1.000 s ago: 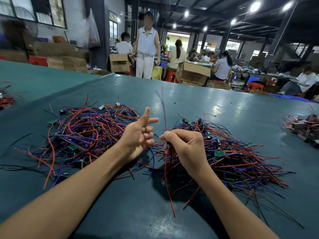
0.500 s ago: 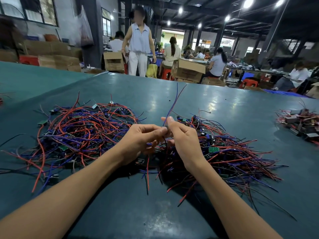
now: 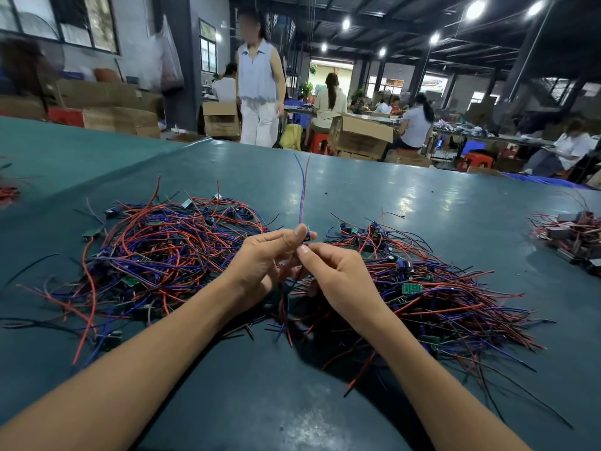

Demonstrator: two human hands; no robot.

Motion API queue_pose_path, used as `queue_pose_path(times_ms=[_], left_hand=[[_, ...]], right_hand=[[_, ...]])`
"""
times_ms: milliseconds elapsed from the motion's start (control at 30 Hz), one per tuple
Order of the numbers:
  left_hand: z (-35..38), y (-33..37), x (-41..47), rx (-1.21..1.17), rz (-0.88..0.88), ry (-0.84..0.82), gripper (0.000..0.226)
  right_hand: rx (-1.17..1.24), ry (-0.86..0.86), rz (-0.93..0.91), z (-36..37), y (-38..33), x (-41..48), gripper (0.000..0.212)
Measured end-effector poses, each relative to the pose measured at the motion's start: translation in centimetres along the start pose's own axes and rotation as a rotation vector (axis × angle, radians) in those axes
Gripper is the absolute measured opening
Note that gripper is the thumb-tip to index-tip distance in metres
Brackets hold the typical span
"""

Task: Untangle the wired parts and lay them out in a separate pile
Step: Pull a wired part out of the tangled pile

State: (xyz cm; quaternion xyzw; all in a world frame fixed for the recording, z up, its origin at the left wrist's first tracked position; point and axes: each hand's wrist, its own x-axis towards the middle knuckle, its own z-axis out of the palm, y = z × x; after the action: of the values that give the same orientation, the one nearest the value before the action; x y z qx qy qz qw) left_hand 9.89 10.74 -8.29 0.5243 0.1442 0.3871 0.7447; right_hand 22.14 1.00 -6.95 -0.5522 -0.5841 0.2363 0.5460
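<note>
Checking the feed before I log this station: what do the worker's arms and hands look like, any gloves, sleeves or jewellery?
Both forearms are bare for their whole visible length, with no sleeves in frame. The left hand and right hand wear no gloves, and no rings, watch or wrist strap show. The nails visible on the thumbs are short and unpainted.

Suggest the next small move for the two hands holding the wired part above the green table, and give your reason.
Probably lift the small wired part clear and lay it on one pile. Both the left hand and right hand pinch it between the tangled left pile of red and blue wires and the right pile; its wires stand free above, others trail below.
</note>
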Motion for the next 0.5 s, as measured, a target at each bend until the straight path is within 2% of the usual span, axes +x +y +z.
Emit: queue_pose_path(times_ms=[67, 200, 400, 500], left_hand=[[-0.09, 0.1, -0.07, 0.016, -0.041, -0.03, 0.048], [-0.16, 0.31, -0.23, 0.106, -0.07, -0.025, 0.038], [-0.05, -0.03, -0.23, 0.106, -0.003, -0.064, 0.036], [-0.08, -0.17, -0.13, 0.074, -0.024, -0.021, 0.04]], right_hand=[[0.027, -0.015, 0.022, -0.19, -0.23, -0.07, 0.023], [0.126, -0.046, 0.161, -0.12, -0.28, 0.1, 0.026], [0.518, -0.157, 0.416, 0.05, -0.98, 0.43, 0.031], [0.494, -0.224, 0.418, 0.29, -1.07, 0.15, 0.034]])
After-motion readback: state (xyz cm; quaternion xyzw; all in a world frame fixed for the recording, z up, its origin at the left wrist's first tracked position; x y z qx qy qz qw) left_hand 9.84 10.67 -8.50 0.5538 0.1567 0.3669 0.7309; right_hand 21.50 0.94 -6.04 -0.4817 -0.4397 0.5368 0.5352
